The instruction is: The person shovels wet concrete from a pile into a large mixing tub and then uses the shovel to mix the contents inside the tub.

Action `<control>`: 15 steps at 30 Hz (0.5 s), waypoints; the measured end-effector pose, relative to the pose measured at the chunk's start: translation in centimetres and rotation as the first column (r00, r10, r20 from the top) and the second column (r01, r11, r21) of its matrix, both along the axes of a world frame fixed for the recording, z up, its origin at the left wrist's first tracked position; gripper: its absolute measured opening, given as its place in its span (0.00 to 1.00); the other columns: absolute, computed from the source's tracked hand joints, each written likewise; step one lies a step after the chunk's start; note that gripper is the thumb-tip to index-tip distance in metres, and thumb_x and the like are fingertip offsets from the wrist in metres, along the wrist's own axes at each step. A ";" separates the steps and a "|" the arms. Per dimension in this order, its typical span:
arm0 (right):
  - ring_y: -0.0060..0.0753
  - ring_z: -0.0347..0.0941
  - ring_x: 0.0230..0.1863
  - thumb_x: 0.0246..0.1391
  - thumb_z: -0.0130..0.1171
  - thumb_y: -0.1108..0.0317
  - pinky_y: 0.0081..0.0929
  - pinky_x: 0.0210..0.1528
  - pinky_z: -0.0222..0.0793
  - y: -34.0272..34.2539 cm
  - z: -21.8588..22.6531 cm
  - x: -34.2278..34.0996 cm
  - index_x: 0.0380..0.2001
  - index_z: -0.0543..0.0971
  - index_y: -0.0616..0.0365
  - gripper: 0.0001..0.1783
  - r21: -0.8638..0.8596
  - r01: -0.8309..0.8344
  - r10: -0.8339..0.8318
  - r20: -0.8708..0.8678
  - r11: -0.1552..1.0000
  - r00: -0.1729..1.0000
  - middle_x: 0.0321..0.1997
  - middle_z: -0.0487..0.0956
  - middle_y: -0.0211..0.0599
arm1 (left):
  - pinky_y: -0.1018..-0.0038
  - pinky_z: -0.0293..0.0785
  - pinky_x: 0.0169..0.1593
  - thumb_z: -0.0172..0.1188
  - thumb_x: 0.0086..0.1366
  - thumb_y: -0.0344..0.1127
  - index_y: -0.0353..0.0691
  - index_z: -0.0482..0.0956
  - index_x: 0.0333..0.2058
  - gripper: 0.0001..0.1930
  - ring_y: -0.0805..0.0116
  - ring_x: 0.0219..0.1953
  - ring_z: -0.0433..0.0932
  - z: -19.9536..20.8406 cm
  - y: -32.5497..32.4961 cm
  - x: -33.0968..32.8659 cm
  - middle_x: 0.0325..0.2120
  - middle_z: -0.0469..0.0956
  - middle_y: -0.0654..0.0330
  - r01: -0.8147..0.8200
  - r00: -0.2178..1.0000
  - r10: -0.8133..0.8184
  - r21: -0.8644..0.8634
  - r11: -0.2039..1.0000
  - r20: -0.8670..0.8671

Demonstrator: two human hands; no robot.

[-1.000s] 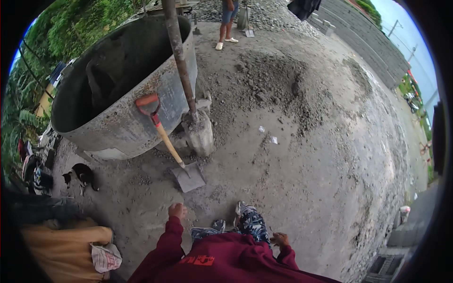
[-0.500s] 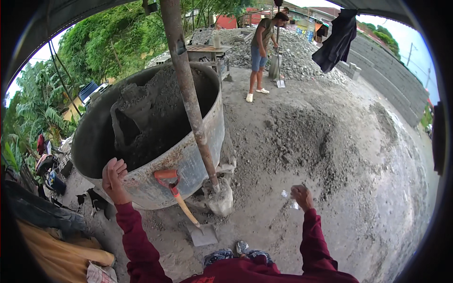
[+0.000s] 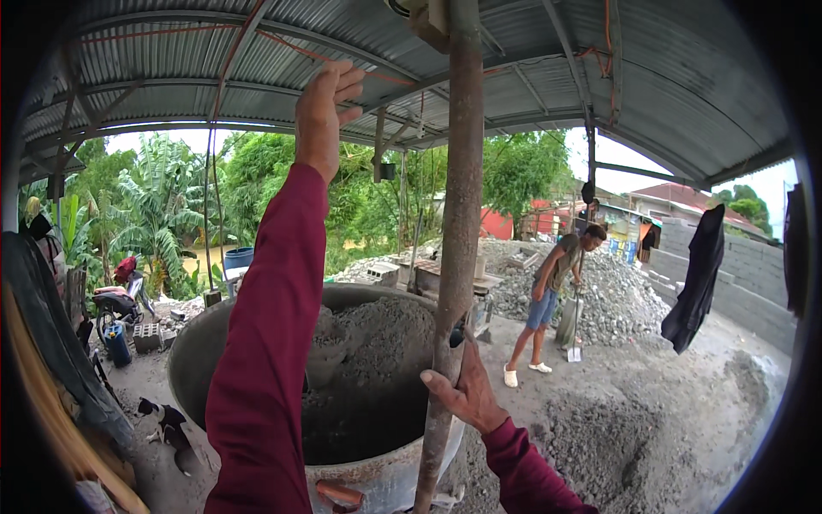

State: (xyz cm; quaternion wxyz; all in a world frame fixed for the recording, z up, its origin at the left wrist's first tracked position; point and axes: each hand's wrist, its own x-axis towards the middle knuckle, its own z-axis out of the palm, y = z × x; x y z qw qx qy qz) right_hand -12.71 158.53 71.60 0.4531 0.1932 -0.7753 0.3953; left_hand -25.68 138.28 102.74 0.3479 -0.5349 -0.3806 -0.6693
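A rusty metal pole point(image 3: 462, 188) stands upright in front of me, with a dark opening point(image 3: 456, 334) in its side. My right hand point(image 3: 479, 392) is at the pole just below that opening, its thumb stretched across the front and its fingers pointing up along the right side. My left hand point(image 3: 322, 116) is raised high toward the roof, empty, with fingers stretched and apart. Behind the pole is a large round metal mixing drum point(image 3: 342, 471) with grey mix point(image 3: 377, 343) inside. An orange shovel handle point(image 3: 340, 494) shows at the drum's front, its lower part out of view.
A person point(image 3: 556, 291) stands beyond the drum with a shovel point(image 3: 574, 351), before a gravel heap point(image 3: 612, 300). Grey mix point(image 3: 608, 437) lies on the ground at right. A black-and-white cat point(image 3: 167, 428) is left of the drum. A dark cloth point(image 3: 695, 283) hangs at right under the metal roof point(image 3: 342, 51).
My view has tilted up. My left hand has risen from the drum's rim to high overhead, and my right hand has moved from over the ground to the pole.
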 end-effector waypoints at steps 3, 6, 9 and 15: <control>0.38 0.75 0.44 0.53 0.65 0.56 0.32 0.49 0.69 -1.9 -0.3 -0.1 0.52 0.65 0.67 0.33 -0.158 -0.104 0.122 0.106 0.982 0.987 0.43 0.77 0.46 | 0.62 0.62 0.57 0.43 0.64 0.63 0.31 0.60 0.61 0.40 0.56 0.60 0.64 7.6 1.5 -1.4 0.59 0.66 0.48 0.126 0.991 -0.124 0.040 0.991 -0.053; 0.37 0.75 0.44 0.52 0.66 0.58 0.31 0.49 0.69 -1.3 0.0 0.1 0.50 0.66 0.66 0.30 -0.246 -0.080 0.128 0.184 0.966 0.975 0.41 0.78 0.45 | 0.65 0.66 0.55 0.43 0.68 0.57 0.34 0.66 0.59 0.33 0.59 0.57 0.70 14.6 4.0 -3.9 0.55 0.72 0.50 0.283 0.958 -0.286 0.106 0.953 0.010; 0.34 0.74 0.45 0.51 0.67 0.60 0.31 0.48 0.69 0.4 -0.9 -1.1 0.51 0.67 0.65 0.31 -0.280 -0.041 0.106 0.218 0.959 0.970 0.43 0.78 0.43 | 0.56 0.50 0.67 0.38 0.71 0.57 0.34 0.59 0.63 0.34 0.52 0.59 0.63 16.1 7.3 -4.4 0.53 0.67 0.49 0.408 0.912 -0.410 0.063 0.911 0.021; 0.39 0.73 0.47 0.48 0.71 0.61 0.32 0.50 0.68 1.3 -1.6 -2.2 0.56 0.66 0.65 0.36 -0.186 -0.111 0.135 0.123 0.976 0.983 0.48 0.75 0.45 | 0.58 0.59 0.63 0.42 0.70 0.60 0.34 0.64 0.60 0.34 0.55 0.56 0.67 17.7 10.2 -8.7 0.55 0.69 0.48 0.479 0.873 -0.486 0.220 0.850 -0.024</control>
